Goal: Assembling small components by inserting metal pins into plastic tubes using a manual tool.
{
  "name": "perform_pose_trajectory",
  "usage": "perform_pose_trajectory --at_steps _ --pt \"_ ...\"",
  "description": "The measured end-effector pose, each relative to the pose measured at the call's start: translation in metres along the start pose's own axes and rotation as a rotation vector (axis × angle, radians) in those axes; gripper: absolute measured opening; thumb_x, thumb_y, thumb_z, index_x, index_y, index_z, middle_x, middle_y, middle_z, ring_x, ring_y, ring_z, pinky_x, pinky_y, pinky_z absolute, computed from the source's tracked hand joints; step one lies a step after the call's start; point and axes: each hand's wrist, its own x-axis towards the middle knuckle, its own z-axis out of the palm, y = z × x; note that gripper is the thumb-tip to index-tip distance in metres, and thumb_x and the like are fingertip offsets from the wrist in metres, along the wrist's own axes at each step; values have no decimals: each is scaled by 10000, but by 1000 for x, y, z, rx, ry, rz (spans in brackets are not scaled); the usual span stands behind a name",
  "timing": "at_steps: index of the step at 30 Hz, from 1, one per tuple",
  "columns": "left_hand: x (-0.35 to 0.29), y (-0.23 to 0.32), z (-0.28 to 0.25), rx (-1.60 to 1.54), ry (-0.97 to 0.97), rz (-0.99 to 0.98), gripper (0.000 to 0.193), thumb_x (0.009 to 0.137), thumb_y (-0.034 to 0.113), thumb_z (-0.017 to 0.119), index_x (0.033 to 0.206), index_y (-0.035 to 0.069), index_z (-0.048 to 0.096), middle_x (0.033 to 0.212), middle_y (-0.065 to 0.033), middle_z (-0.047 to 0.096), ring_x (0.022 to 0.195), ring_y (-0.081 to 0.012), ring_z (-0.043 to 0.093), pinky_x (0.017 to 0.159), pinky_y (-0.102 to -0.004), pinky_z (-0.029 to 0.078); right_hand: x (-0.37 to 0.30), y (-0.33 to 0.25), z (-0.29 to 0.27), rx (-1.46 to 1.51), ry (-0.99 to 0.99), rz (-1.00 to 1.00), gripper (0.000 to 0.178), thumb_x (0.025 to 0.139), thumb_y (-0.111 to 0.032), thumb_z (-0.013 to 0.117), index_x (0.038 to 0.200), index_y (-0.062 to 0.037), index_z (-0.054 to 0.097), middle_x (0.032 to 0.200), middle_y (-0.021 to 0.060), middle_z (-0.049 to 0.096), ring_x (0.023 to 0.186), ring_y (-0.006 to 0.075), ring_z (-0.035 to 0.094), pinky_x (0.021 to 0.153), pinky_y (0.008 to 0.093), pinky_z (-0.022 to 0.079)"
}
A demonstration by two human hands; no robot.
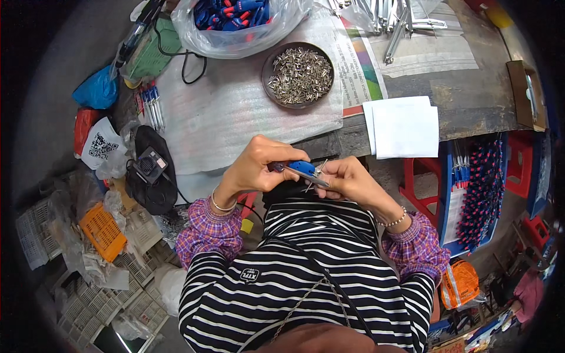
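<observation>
In front of my lap, my left hand [263,165] is closed round a hand tool [302,167] with a blue and dark red handle and a flat grey metal part. The tool lies slantwise and points toward my right hand. My right hand [351,185] pinches the metal end, with thin metal bits sticking out by its fingertips. The fingers hide part of the tool, so its exact kind is unclear. Beyond the hands, a round dark bowl [266,88] of small metal pins [301,76] stands on white foam sheeting [203,126] over the table.
A clear plastic bag [282,29] holds blue and red handles [232,13]. White paper sheets [405,126] lie at the table edge, with metal rods [400,29] farther back. At right, a blue crate [450,229] holds several blue-red tools; red stools [422,182] stand nearby. Plastic baskets [105,230] fill the left floor.
</observation>
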Motion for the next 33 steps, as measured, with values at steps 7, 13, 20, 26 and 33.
perform_pose_trajectory --at_steps 7,13,20,26,33 --pt "-3 -3 4 -27 -8 -25 275 609 -25 649 884 -29 660 687 -131 644 568 -215 630 526 -271 469 2 1 1 102 -24 62 200 886 -130 569 741 4 610 628 -13 559 484 17 385 432 174 274" --pt "-8 -9 10 36 63 -21 257 628 -1 683 884 -25 662 706 -129 653 591 -219 642 541 -273 481 4 1 -2 0 -7 50 192 872 -130 580 736 1 616 610 -15 560 483 15 393 428 174 280" --pt "-9 -5 14 38 60 -20 248 639 0 688 884 -26 660 710 -128 655 592 -218 643 537 -272 480 3 0 -3 -48 -5 49 188 890 -108 546 752 0 613 623 -7 570 484 10 392 432 163 271" --pt "-7 1 8 -1 -41 -80 241 642 -5 685 880 -32 661 697 -129 653 594 -213 647 538 -270 483 4 7 -11 -112 -126 13 179 855 -106 568 734 11 629 594 -4 571 466 22 397 422 188 285" --pt "-8 -6 11 -42 47 -29 244 651 -9 669 895 -25 671 705 -128 661 594 -204 660 540 -255 495 4 -3 -5 -147 -53 2 191 856 -122 575 724 6 627 586 -11 563 463 23 397 418 195 281"
